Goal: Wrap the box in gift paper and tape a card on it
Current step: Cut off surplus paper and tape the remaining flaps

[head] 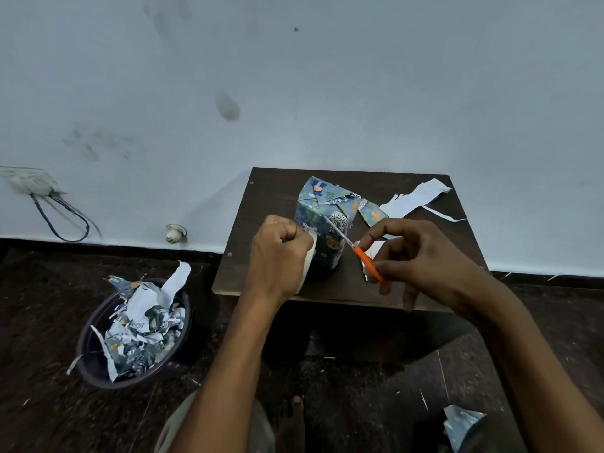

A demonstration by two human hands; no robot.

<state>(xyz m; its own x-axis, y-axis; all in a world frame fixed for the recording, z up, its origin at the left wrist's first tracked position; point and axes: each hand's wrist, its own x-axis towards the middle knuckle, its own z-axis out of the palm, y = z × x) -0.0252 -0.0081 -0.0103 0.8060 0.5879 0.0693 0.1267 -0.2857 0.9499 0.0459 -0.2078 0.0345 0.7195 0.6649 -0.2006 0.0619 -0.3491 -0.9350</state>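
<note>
Box (322, 220), wrapped in gift paper, stands mid-bench (408, 273). Left hand (277, 256) grips tape roll (309, 263) against box side. Right hand (421, 256) grips orange scissors (356, 250), blades aimed at box. Risk: blades nick paper instead of tape; tape strip twists, sticks to itself; loose top folds spring open. Card not identifiable among scraps (415, 197).

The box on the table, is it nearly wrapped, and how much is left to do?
Mostly wrapped: the box stands covered in patterned paper, with offcuts in the bin. In hand: the left hand grips what looks like a tape roll, and the right hand holds orange scissors beside the box. Left: a loose flap at the top right, and no card is taped on yet.
</note>
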